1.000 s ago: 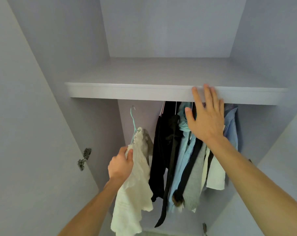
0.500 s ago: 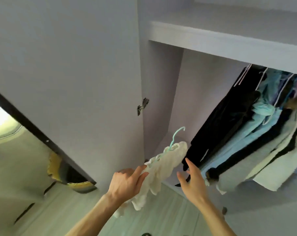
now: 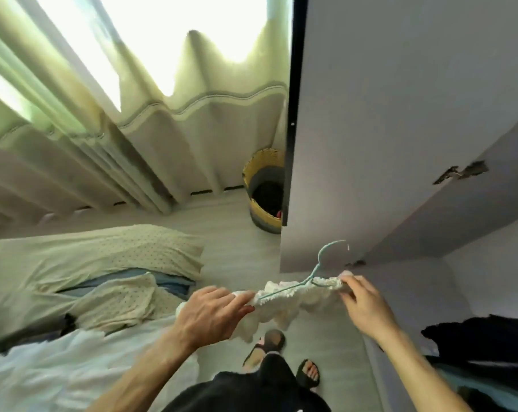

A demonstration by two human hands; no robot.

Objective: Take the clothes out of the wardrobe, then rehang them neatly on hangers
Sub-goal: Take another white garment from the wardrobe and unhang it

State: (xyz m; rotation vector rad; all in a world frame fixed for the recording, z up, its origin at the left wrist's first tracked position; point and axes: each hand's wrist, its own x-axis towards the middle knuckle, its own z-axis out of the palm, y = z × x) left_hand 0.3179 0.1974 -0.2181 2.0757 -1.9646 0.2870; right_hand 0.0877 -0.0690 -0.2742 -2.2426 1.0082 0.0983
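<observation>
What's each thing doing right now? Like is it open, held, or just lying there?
White knit top: on its hanger, held out level between both hands.
Teal hanger: hook hangs on nothing.
Left hand: grips one end of the top.
Right hand: pinches the other end.
Wardrobe door: open.
Curtains: drawn shut, daylight behind.
Basket: upright on the floor, dark things inside.

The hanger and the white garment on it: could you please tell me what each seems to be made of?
The hanger looks like thin wire with a smooth pale-teal coating, judging by its slim rod and tight hook; solid plastic is possible. The white garment looks like a soft, fluffy knit with a matte, bumpy, scalloped surface; the fibre cannot be told.
</observation>
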